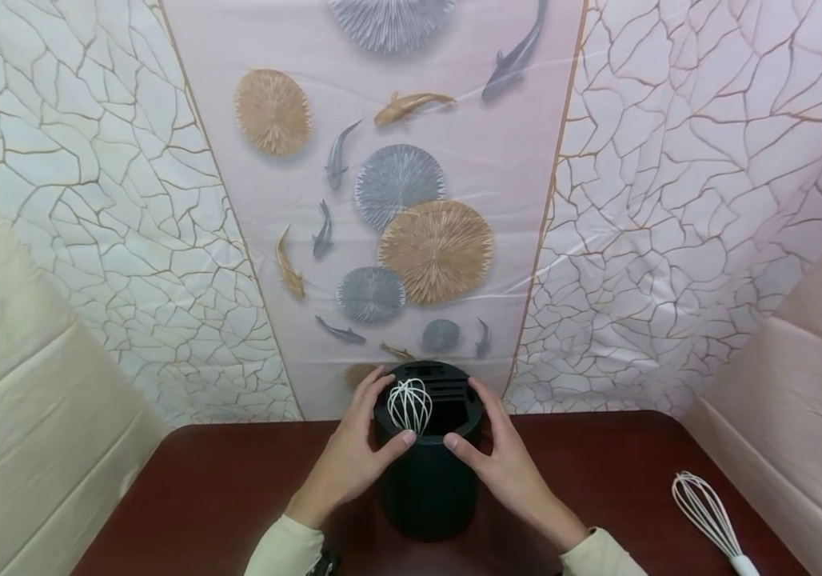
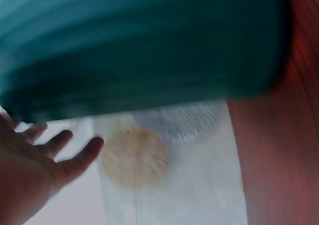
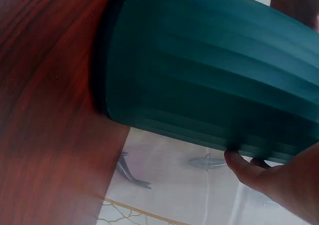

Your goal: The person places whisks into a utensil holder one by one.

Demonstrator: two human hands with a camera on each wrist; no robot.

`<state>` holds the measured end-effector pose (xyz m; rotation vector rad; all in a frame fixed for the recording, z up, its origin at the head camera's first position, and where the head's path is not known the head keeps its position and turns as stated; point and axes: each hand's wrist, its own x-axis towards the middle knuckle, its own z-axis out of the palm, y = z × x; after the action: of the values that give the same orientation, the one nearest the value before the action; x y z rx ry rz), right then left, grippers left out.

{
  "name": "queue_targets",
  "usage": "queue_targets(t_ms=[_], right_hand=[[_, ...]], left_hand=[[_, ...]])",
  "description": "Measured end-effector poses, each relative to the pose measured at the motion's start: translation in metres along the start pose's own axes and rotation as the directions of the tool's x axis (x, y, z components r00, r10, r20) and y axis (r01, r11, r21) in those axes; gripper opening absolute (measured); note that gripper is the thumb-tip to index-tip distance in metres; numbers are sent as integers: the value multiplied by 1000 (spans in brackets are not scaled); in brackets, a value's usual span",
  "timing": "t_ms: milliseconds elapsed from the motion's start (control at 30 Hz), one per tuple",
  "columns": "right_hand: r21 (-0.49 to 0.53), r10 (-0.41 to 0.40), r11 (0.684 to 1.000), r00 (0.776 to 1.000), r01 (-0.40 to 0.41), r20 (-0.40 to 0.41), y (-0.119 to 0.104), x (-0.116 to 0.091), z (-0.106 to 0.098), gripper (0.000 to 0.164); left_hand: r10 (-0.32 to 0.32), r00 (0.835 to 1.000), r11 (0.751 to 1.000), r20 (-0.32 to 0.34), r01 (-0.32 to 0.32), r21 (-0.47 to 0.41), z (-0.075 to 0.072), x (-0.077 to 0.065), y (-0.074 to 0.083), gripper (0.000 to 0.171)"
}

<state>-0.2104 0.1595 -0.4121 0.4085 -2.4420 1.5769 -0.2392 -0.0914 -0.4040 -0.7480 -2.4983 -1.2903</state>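
Note:
A dark green round utensil holder (image 1: 428, 488) stands upright near the table's back edge, with slots and a larger opening in its top. One whisk (image 1: 409, 406) stands in the left part of the opening, its white wire loops upward and its handle hidden inside. My left hand (image 1: 353, 456) is at the holder's left rim, thumb in front by the whisk; in the blurred left wrist view its fingers (image 2: 82, 160) are spread, some apart from the wall. My right hand (image 1: 508, 464) holds the right side, thumb at the front rim; its fingertips touch the ribbed wall (image 3: 199, 75).
Another whisk (image 1: 706, 516) with white wires and a white handle lies on the right of the dark red wooden table (image 1: 253, 496). Behind the table hangs a patterned cloth (image 1: 411, 240) with fish and round shapes. Pale padded panels (image 1: 15, 384) flank both sides.

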Motion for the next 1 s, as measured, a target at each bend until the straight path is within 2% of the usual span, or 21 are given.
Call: queue_targets(t_ms=[233, 500, 600, 800, 1000], right_hand=[[7, 8, 1000, 1000, -7, -10, 3, -3, 5, 83], [-14, 52, 999, 998, -52, 20, -1, -2, -5, 83], [-26, 64, 998, 998, -63, 22, -3, -4, -15, 84], [-21, 15, 1000, 1000, -15, -6, -1, -18, -47, 75], [-127, -23, 992, 999, 18, -34, 5, -39, -87, 68]], left_hand=[[-77, 994, 997, -73, 77, 3, 8, 3, 8, 81], [-108, 993, 994, -48, 108, -5, 10, 6, 8, 85], [-119, 992, 993, -40, 118, -11, 10, 6, 8, 86], [-144, 989, 990, -42, 144, -1, 9, 6, 12, 88], [-180, 983, 983, -42, 181, 38, 9, 5, 15, 93]])
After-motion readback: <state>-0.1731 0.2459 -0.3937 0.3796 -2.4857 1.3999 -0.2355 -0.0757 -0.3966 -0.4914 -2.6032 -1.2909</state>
